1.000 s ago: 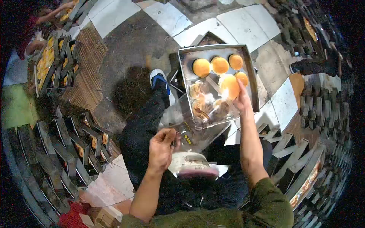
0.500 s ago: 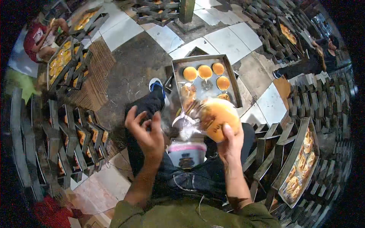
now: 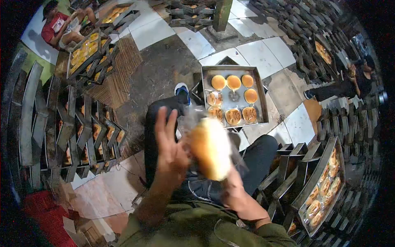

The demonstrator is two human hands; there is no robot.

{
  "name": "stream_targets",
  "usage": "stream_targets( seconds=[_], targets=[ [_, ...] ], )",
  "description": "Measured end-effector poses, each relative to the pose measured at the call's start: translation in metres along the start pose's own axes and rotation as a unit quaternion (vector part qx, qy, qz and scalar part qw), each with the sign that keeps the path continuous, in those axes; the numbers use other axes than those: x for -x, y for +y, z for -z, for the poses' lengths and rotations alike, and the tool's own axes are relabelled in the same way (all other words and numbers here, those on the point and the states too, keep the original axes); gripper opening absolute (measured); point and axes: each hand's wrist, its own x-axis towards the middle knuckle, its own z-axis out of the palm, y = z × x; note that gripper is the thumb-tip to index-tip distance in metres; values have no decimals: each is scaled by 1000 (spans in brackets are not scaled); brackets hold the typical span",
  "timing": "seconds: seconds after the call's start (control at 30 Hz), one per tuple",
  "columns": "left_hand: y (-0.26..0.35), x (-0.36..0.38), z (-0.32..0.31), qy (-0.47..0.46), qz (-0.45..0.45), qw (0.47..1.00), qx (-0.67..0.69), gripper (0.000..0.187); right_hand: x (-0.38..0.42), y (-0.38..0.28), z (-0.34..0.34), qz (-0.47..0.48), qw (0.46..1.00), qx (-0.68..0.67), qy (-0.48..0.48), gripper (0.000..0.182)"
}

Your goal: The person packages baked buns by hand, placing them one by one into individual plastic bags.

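A round bun (image 3: 210, 150) with a golden top and pale side is held up over my lap, smeared by motion. My right hand (image 3: 235, 190) grips it from below and the right, its fingers mostly hidden behind it. My left hand (image 3: 168, 146) is at the bun's left side, fingers stretched up and apart, the thumb side close to or touching the bun. Blurred clear plastic (image 3: 191, 117) shows behind the bun. Beyond, a metal tray (image 3: 224, 84) carries several buns, some plain golden, the nearer ones in printed clear wrappers.
Stacked metal trays with buns stand at my left (image 3: 84, 136) and right (image 3: 284, 181); the right stack's top tray holds wrapped buns (image 3: 325, 185). One person (image 3: 61, 29) sits at the far left beside trays of buns, another person (image 3: 358, 80) at the far right. A post (image 3: 222, 16) stands ahead.
The bun has come toward my body and left, turning so its printed wrapper face no longer shows. My left hand has closed in beside it. The view has shifted, uncovering the tray's near row.
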Motion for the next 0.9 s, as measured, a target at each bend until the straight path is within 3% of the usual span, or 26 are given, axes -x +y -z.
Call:
stream_targets(
  seconds=[0.03,0.1,0.13,0.17,0.2,0.23,0.27,0.3,0.33,0.37,0.4,0.43,0.5,0.57,0.63,0.67,0.7,0.73,0.77,0.83,0.87,0.9],
  targets=[
    [-60,-8,76,-31,205,978,27,104,-25,-14,-2,157,968,192,-47,121],
    [-84,-12,69,36,108,993,24,82,-59,-25,-10,165,936,311,-20,119],
    [-71,-14,62,23,86,996,26,70,-73,-49,-13,116,916,380,-61,114],
    [-55,-18,57,12,68,997,29,59,-69,-55,-18,109,918,375,-66,114],
    [-47,-25,59,51,137,972,186,49,-63,-58,-24,97,919,379,-38,109],
    [-39,-35,67,21,172,943,284,51,-59,-57,-29,90,918,385,-10,106],
    [-31,-39,66,57,155,950,266,53,-53,-54,-32,103,929,354,-44,93],
    [-22,-42,62,95,138,954,247,54,-37,-53,-33,-108,953,243,-147,74],
    [-24,-50,72,13,94,955,281,55,-32,-49,-28,-56,961,249,-111,61],
    [-25,-50,75,86,54,967,232,56,-27,-47,-23,-2,964,254,-73,49],
    [-18,-45,71,34,50,971,230,58,-34,-48,-15,52,956,288,28,31],
    [-12,-39,66,-20,47,972,228,59,-51,-56,-10,112,930,343,61,25],
    [-11,-32,50,-62,10,975,213,62,-59,-44,-7,48,978,200,41,21],
    [-7,-28,48,-74,34,980,182,66,-56,-43,-4,-129,989,36,58,20],
    [-3,-26,36,-46,15,971,234,67,-54,-52,-5,-75,993,89,30,17],
    [2,-25,33,-24,51,964,259,67,-52,-55,-7,60,973,220,28,17],
    [4,-23,31,-27,50,964,259,67,-51,-57,-8,193,918,344,26,18],
    [5,-21,29,-16,65,961,267,71,-52,-58,-9,257,862,437,11,13],
    [5,-20,26,-4,82,958,273,76,-49,-61,-10,256,861,439,14,13],
    [-9,-26,35,25,68,958,279,69,-45,-70,-12,80,833,538,-102,12],
    [-13,-31,48,-23,74,960,268,64,-38,-84,-10,77,829,485,-269,19],
    [-12,-37,56,-70,77,961,256,59,-34,-109,-4,104,789,331,-508,23]
  ],
)
